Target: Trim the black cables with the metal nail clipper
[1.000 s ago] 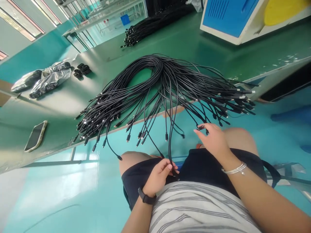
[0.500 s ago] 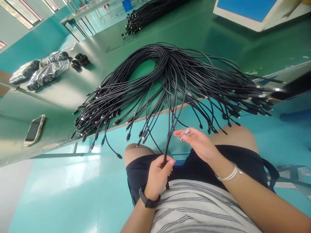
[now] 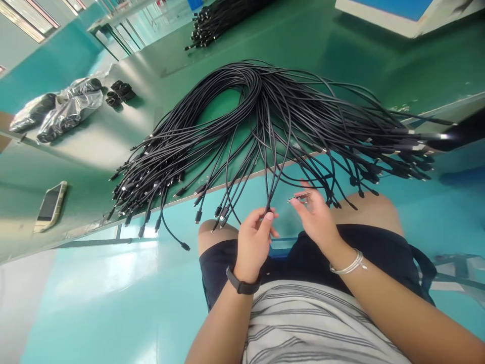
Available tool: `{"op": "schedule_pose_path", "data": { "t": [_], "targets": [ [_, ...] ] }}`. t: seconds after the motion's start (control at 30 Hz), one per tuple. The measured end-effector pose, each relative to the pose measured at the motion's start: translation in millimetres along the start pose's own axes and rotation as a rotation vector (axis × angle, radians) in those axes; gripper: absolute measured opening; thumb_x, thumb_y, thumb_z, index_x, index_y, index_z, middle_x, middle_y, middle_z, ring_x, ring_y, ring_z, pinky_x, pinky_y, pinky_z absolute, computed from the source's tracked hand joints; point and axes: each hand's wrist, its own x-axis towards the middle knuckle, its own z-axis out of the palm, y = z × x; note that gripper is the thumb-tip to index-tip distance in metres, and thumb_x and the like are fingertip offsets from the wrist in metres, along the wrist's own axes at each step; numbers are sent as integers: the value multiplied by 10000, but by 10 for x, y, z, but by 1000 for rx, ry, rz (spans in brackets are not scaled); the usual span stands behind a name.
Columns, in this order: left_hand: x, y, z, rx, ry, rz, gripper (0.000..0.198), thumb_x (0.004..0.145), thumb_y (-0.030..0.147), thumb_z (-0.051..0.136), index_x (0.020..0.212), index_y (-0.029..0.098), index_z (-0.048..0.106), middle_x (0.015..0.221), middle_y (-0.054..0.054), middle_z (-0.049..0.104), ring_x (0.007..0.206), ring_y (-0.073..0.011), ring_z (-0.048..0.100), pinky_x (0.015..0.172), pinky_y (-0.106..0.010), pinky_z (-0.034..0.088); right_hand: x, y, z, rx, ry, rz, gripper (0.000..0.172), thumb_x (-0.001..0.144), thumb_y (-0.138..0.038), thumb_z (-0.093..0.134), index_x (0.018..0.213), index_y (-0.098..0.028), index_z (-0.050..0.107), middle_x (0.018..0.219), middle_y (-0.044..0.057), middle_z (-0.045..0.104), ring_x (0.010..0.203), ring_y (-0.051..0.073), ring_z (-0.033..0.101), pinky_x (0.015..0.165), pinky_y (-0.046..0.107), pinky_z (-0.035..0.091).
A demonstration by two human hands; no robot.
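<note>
A large looped bundle of black cables (image 3: 231,71) lies on the green table, its plugs fanned out to both sides and over the front edge. My left hand (image 3: 255,237) is closed around the ends of a few cables hanging from the middle, just above my lap. To its right, my right hand (image 3: 316,215) pinches a small shiny metal tool (image 3: 299,197) between thumb and fingers; its exact kind is hard to make out. Loose cable ends hang close behind the right fingertips, and I cannot tell whether they touch.
On the table's left are black items in clear plastic bags (image 3: 70,108), small black pieces (image 3: 120,94) and a phone (image 3: 51,206). Another cable bundle (image 3: 212,25) lies at the back. A white-and-blue box (image 3: 379,17) stands at the back right.
My left hand has moved up along the cables, toward the table. The right hand has shifted right and up with the metal tool, away from the held cables.
</note>
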Motion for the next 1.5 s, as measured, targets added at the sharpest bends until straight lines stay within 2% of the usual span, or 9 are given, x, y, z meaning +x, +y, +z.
{"op": "schedule_pose_path", "data": {
  "t": [0.17, 0.27, 0.33, 0.4, 0.5, 0.57, 1.13, 1.3, 1.5],
  "targets": [
    [39, 0, 24, -152, -170, -45, 265, 882, 402, 600, 971, 165, 676, 819, -33, 680, 477, -58, 450, 475, -219, 336, -28, -158, 1, 156, -52, 14, 236, 770, -403, 755, 900, -238, 648, 1200, 72, 638, 1124, 253, 581, 1047, 462, 398],
    [60, 16, 26, -197, -218, -52, 249, 861, 389, 637, 938, 158, 689, 763, -14, 662, 458, -44, 382, 473, -219, 307, -64, -317, 45, 332, -99, 47, 266, 757, -476, 749, 874, -259, 649, 1140, 48, 671, 1137, 250, 596, 990, 442, 465],
    [69, 26, 35, -207, -224, -44, 233, 852, 378, 660, 918, 157, 691, 743, -9, 663, 463, -43, 378, 478, -217, 302, -95, -435, 60, 451, -142, 90, 285, 767, -522, 719, 849, -262, 636, 1042, 40, 694, 1081, 255, 636, 890, 434, 532],
    [71, 31, 53, -210, -221, -35, 217, 844, 368, 677, 898, 159, 688, 735, -8, 670, 465, -46, 386, 479, -217, 307, -136, -543, 65, 530, -173, 148, 247, 793, -481, 711, 852, -251, 641, 947, 43, 707, 937, 240, 682, 739, 393, 572],
    [62, 32, 87, -213, -212, -30, 211, 835, 368, 688, 883, 163, 682, 741, -16, 686, 463, -50, 392, 477, -219, 317, -205, -651, 70, 594, -156, 217, 141, 833, -362, 705, 869, -233, 660, 862, 40, 715, 735, 178, 677, 567, 296, 540],
    [52, 34, 108, -218, -209, -33, 216, 835, 377, 688, 884, 166, 682, 735, -18, 688, 460, -51, 392, 475, -219, 320, -240, -686, 74, 623, -122, 235, 107, 838, -327, 706, 842, -228, 663, 845, 31, 716, 702, 154, 664, 535, 261, 521],
    [24, 35, 122, -223, -201, -39, 205, 843, 356, 691, 906, 161, 689, 745, -32, 712, 450, -46, 399, 462, -217, 329, -253, -747, 83, 576, -67, 245, 155, 821, -342, 736, 802, -214, 651, 782, 27, 700, 665, 152, 657, 508, 251, 517],
    [17, 36, 132, -245, -186, -75, 230, 809, 369, 724, 884, 160, 665, 737, -26, 698, 454, -51, 399, 463, -225, 322, -276, -740, 79, 535, -40, 267, 175, 833, -381, 716, 817, -232, 626, 800, 28, 732, 707, 182, 708, 615, 320, 594],
    [14, 45, 146, -243, -80, -60, 365, 723, 337, 808, 688, 190, 475, 573, 68, 534, 481, -51, 379, 493, -208, 299, -346, -767, 91, 527, -36, 225, 162, 817, -382, 738, 845, -248, 651, 822, 16, 741, 822, 201, 731, 790, 382, 615]
  ]
}}
